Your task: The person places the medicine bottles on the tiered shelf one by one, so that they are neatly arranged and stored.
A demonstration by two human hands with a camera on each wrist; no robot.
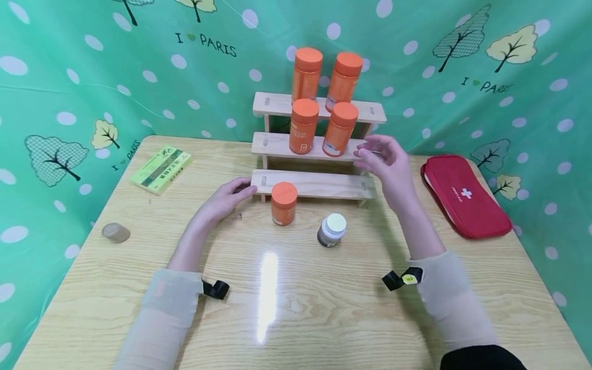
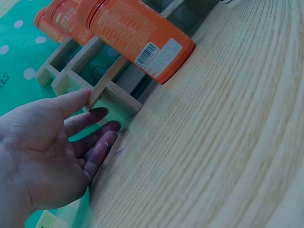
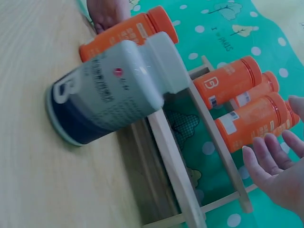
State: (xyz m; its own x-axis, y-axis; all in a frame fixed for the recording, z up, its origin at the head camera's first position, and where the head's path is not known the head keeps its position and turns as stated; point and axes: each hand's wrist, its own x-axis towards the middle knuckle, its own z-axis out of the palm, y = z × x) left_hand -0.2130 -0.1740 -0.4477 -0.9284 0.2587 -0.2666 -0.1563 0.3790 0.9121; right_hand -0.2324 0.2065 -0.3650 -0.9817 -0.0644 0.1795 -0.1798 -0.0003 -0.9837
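The left hand [image 1: 225, 199] pinches the rack [image 1: 324, 184] at its near left end; the right hand [image 1: 387, 163], fingers loosely spread and empty, hovers just beside the right bottle [image 1: 339, 131] on the middle tier [image 1: 276, 145]. A sideways brush could topple that bottle, or a tug tilt the rack, spilling all four bottles [image 1: 303, 128].

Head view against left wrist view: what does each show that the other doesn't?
Only the head view shows the right hand beside the upper tiers, the red first-aid pouch and the small beige cylinder.

Only the left wrist view shows the barcode on the front orange bottle.

Both show that bottle, the left hand with its thumb at the end of the wooden shelf, and the green dotted backdrop.
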